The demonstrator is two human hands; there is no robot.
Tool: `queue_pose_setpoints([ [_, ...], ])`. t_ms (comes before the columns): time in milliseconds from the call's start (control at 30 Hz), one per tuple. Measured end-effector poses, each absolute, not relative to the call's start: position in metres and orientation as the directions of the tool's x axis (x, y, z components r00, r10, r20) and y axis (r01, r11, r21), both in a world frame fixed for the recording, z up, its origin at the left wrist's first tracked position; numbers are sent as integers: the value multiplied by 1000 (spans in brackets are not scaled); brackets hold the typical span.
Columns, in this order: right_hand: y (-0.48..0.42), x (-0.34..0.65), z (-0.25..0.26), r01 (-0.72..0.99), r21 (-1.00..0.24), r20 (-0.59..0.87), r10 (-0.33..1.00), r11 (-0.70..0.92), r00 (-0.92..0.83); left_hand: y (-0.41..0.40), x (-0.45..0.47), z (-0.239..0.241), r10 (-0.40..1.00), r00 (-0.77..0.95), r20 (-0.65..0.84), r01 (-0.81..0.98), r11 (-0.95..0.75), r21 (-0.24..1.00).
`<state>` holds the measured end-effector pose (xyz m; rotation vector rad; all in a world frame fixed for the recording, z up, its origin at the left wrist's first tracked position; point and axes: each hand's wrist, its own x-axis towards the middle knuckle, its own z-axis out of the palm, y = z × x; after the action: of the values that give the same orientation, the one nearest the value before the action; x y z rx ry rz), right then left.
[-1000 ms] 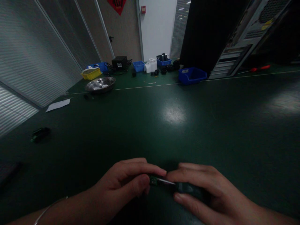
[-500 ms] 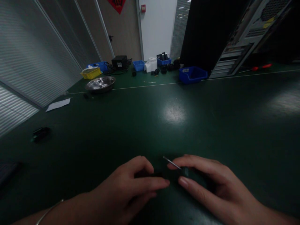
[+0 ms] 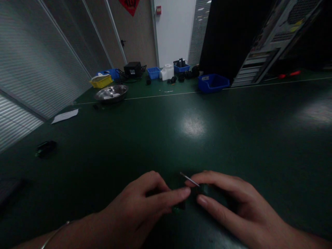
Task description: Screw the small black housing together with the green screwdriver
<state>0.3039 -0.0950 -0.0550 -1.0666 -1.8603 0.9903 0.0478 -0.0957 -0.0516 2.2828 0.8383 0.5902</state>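
Observation:
Near the bottom centre, my right hand (image 3: 238,204) grips a small screwdriver (image 3: 191,180) between thumb and fingers. Its thin metal shaft points up and to the left, and the dark handle is mostly hidden by the hand. Just left of it, my left hand (image 3: 153,204) is closed around a small dark piece with green on it (image 3: 180,206). Only an edge of that piece shows below the fingertips, and I cannot tell its kind. The left fingertips are close to the right index fingertip, by the screwdriver shaft.
The green tabletop (image 3: 135,138) carries a metal bowl (image 3: 111,93), a white paper (image 3: 64,116) and a dark object (image 3: 46,148) at left. A blue bin (image 3: 213,83), a white plastic part (image 3: 167,72), a yellow tray (image 3: 101,81) and a computer case (image 3: 261,52) stand farther back.
My left hand's fingers have shifted slightly right and closed in toward the right hand; the green-edged piece now shows below them. My right hand with the screwdriver has hardly moved.

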Motion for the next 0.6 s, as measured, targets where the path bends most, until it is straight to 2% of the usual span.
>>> queue_pose_setpoints([
  [100, -95, 304, -53, 324, -880, 216, 901, 346, -376, -95, 49, -48, 766, 612, 197, 346, -483, 804],
  [233, -94, 297, -46, 372, -842, 246, 893, 389, -377, -93, 52, -42, 854, 489, 175, 327, -366, 871],
  [367, -90, 287, -40, 443, -750, 283, 844, 491, -455, -91, 55, -40, 917, 398, 35, 303, -167, 938],
  [600, -94, 287, -35, 442, -618, 297, 713, 650, -635, -88, 60, -40, 928, 336, -158, 122, 124, 985],
])
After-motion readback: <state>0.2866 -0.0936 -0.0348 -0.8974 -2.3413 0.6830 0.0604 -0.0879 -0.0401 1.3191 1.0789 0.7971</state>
